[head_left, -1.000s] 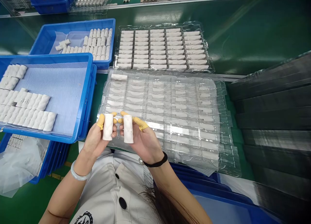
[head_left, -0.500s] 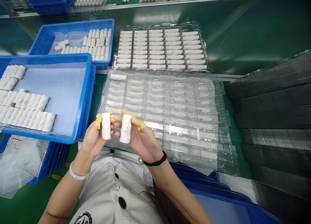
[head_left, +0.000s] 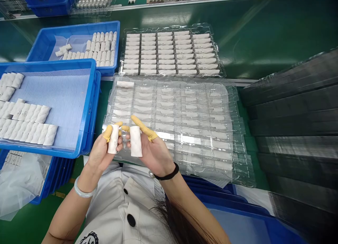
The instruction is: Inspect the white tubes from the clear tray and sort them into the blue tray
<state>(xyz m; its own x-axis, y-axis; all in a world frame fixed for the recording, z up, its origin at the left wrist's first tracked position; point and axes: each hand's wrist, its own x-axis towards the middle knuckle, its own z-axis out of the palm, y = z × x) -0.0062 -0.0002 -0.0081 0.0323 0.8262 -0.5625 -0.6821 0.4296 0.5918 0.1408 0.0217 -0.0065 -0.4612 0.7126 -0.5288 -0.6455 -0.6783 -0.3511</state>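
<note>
- Left hand [head_left: 101,156]: fingers curled, pinching a white cylinder [head_left: 113,139] upright between the thumb and fingertips, a yellow finger cot [head_left: 107,133] on the thumb.
- Right hand [head_left: 150,154]: a second white cylinder [head_left: 136,141] held upright against the fingers, with a yellow-cotted finger [head_left: 142,127] stretched up and left past its top (exact finger contact partly hidden).
- Both cylinders: just apart, above the near edge of a clear plastic blister tray [head_left: 237,106] with white pieces in its rows.
- Beyond: a second blister tray [head_left: 169,27], filled with white pieces.
- Left side: a blue plastic crate [head_left: 91,106] holding rows of white cylinders on blue padding.
- Right side: a stack of dark trays [head_left: 290,113].
</note>
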